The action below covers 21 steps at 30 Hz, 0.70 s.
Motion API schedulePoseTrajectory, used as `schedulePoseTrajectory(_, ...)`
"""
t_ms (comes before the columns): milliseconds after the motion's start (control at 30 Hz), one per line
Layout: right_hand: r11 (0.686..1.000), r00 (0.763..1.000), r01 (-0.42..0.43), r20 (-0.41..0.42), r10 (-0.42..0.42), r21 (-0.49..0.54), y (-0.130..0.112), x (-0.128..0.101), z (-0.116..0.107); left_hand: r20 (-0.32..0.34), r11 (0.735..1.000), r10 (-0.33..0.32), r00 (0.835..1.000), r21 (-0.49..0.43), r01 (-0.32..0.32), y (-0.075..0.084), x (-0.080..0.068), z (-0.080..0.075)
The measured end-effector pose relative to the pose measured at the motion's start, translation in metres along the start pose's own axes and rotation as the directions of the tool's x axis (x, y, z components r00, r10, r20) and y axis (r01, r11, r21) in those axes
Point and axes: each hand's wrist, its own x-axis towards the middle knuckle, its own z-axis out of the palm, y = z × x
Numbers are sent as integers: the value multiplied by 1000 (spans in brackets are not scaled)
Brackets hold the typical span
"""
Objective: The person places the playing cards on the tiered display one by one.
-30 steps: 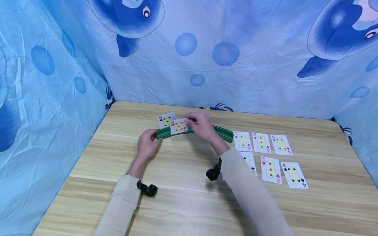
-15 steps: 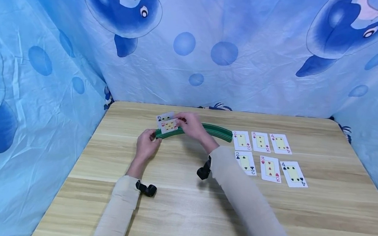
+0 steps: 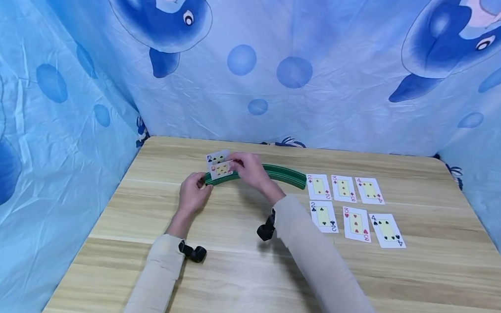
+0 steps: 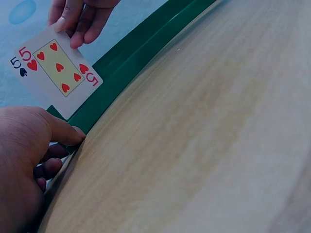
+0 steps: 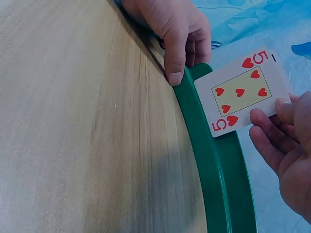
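- We are steadying the left end of the curved green card holder [image 3: 255, 173] with our left hand [image 3: 193, 195], thumb pressing its near face and fingers curling behind.
- Our right hand [image 3: 251, 169] is pinching the five of hearts [image 4: 59, 71], seating it in the slot just in front of the five of spades [image 3: 215, 158].
- Judging by the layout, two cards are racked; six cards [image 3: 357, 208], twos through fours, are lying face up to the right on the table [image 3: 240, 275], not yet placed.

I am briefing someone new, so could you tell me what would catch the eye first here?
The curved green card holder at the table's far middle, with the five of hearts pinched in the right hand at its left end. The left hand steadies that end; six face-up cards lie to the right.
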Motion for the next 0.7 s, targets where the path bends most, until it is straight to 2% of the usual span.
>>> schedulePoseTrajectory(300, 999, 999, 28, 25, -27, -47, 3, 0, 5, -12, 1000, 8, 1000, -8, -8, -1, 1, 1)
schedulePoseTrajectory(500, 997, 999, -6, 52, 10, -74, 3, -2, 7, -8, 1000, 6, 1000, -5, -6, -1, 1, 1)
schedulePoseTrajectory(700, 996, 999, -43, 24, 44, -76, 1, -6, 2, -2, 1000, 5, 1000, -13, -5, -2, -1, 0)
